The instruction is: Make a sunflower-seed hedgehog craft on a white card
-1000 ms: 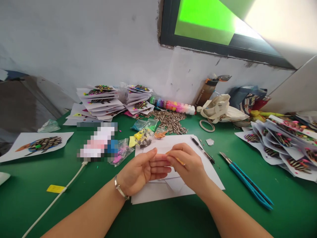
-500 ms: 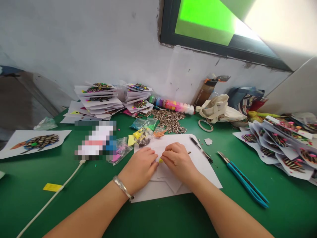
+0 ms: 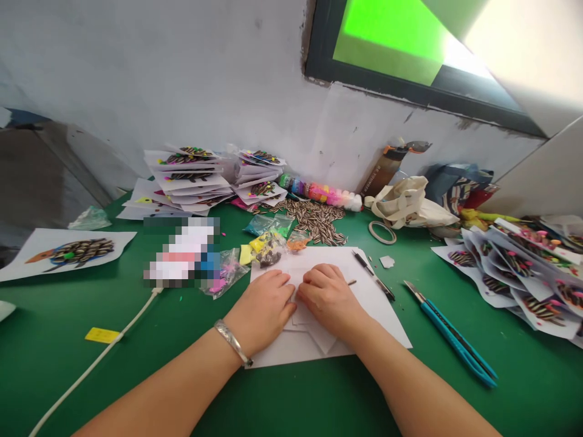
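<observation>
My left hand (image 3: 266, 306) rests on the white paper sheets (image 3: 387, 337), fingers curled and pressed together. Close beside it, my right hand (image 3: 330, 297) is closed too, its fingertips bent down to the paper. Whatever lies between the fingertips is hidden. Smaller white paper pieces (image 3: 322, 341) lie under and between the hands. A single dark seed (image 3: 352, 282) pokes out past the right hand's knuckles. To the right of that hand lies a black pen (image 3: 373, 276) on the sheets. Small bags with yellow and dark pieces (image 3: 269, 247) touch the sheets' far left corner.
Sunflower seeds (image 3: 319, 220) are heaped behind the sheets. A blue utility knife (image 3: 455, 340) lies on the right, blade out. Stacked seed pictures stand at back left (image 3: 191, 182) and right (image 3: 505, 273). A tape roll (image 3: 384, 242) and white cable (image 3: 95, 364) are also on the table.
The yellow bit that showed at my right fingertips is now hidden. My right fingers have drawn in closer to my left hand. The view has shifted slightly.
</observation>
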The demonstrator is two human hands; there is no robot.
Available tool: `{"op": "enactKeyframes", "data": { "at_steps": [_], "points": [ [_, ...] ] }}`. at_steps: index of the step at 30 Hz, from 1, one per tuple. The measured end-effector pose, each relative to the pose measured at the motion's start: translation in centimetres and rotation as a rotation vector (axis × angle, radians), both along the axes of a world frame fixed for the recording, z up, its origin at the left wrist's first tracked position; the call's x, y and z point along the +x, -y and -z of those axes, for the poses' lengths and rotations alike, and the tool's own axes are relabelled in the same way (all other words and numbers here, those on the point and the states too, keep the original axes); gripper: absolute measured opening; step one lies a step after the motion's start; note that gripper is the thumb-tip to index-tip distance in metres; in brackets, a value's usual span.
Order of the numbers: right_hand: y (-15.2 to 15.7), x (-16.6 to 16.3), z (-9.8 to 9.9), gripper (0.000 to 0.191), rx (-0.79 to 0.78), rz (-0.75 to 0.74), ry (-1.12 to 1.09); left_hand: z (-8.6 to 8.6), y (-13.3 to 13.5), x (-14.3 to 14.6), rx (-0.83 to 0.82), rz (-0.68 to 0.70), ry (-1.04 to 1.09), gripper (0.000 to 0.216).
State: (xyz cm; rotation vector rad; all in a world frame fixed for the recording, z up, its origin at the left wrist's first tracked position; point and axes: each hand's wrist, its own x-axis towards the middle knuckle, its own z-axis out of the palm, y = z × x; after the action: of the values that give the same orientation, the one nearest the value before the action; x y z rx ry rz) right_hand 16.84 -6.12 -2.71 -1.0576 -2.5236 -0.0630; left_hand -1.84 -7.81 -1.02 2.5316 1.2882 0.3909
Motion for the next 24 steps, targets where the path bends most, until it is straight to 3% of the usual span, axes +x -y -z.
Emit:
{"op": "enactKeyframes", "data": {
  "at_steps": [10,18,24],
  "points": [
    [0.6,1.3,-1.9,0.019,-0.201,0.02,-0.089,-0.1,0.2,0.0,0.002,-0.014,-0.026,0.018],
    [0.9,1.0,-1.7,0.025,-0.234,-0.016,-0.027,0.0,0.2,0.0,0.007,-0.013,-0.038,0.019],
    [0.6,1.2,-1.6,0.026,-0.239,0.006,-0.106,0.1,0.2,0.0,0.022,-0.018,-0.025,0.017]
  ]
}}
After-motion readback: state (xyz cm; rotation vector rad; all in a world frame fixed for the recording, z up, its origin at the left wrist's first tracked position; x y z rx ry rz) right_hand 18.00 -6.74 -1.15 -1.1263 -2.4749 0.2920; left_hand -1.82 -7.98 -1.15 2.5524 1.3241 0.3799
